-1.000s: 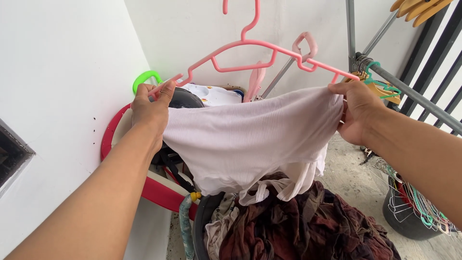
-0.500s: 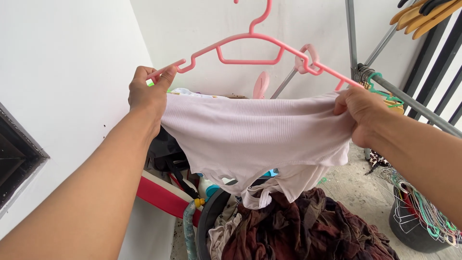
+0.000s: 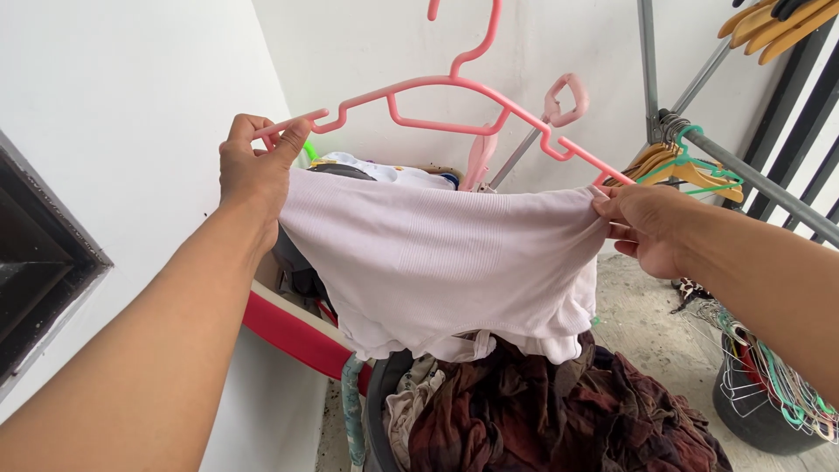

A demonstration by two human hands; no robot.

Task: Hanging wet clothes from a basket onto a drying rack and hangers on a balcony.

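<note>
our left hand [image 3: 251, 166] and right hand [image 3: 645, 225] pinch the ribbed white cotton garment [image 3: 446, 262] taut against the pink plastic hanger [image 3: 454, 92], spreading it wide.

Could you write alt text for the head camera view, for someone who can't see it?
Two bare hands, left and right, stretch a pale ribbed cotton garment beneath a pink plastic hanger, above a dark tub of crumpled brown laundry.

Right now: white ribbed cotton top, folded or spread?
Spread: the white ribbed top hangs stretched between left hand and right hand.
</note>
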